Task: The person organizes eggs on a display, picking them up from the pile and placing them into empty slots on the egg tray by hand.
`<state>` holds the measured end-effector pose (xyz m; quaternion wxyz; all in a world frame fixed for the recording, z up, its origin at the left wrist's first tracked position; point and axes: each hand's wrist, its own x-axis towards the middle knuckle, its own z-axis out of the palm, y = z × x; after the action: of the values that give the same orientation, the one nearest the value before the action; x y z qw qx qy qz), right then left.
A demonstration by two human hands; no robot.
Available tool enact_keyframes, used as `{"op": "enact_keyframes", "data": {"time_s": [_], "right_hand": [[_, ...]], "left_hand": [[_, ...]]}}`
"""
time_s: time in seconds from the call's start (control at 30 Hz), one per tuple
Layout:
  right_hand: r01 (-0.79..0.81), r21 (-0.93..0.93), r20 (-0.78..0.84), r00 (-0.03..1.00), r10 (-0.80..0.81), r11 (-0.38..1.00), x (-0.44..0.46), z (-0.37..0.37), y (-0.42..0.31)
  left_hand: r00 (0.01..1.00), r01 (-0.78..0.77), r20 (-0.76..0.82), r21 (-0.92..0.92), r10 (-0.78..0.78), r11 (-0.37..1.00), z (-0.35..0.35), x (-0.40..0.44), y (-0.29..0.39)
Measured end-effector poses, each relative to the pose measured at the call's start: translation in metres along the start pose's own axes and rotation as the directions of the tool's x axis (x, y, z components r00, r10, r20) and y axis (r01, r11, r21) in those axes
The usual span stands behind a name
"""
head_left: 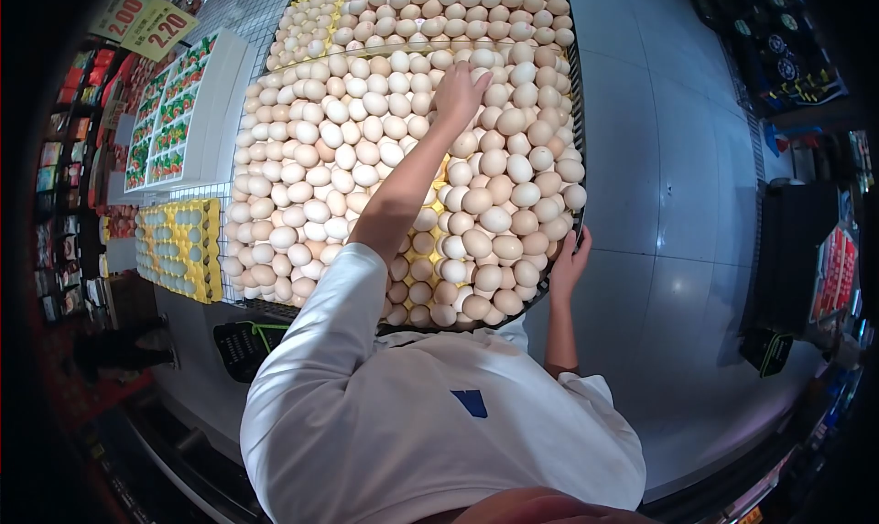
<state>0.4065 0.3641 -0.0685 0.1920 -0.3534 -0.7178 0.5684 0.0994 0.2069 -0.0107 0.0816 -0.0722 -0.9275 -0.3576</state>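
A wide display stand is heaped with brown and cream eggs in close rows. My left hand reaches across to the far middle of the heap. Its thumb and fingers straddle an egg, whose lower part is hidden. At the near right corner of the stand, my right hand has its fingers curled at the black rim. Yellow egg trays show between the eggs in front of my left forearm.
A clear divider crosses the eggs behind my left hand. To the left are a white box of small packs, a stack of yellow trays and price signs. Grey floor runs along the right; a black basket stands at left.
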Motion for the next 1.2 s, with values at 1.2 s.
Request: {"op": "enact_keyframes", "data": {"time_s": [1.2], "right_hand": [[-0.007,0.012,0.017,1.0,0.007,1.0,-0.001,0.0,-0.008]], "left_hand": [[0.959,-0.277,0.237,0.658,0.157,0.7,-0.179,-0.015,-0.154]]}}
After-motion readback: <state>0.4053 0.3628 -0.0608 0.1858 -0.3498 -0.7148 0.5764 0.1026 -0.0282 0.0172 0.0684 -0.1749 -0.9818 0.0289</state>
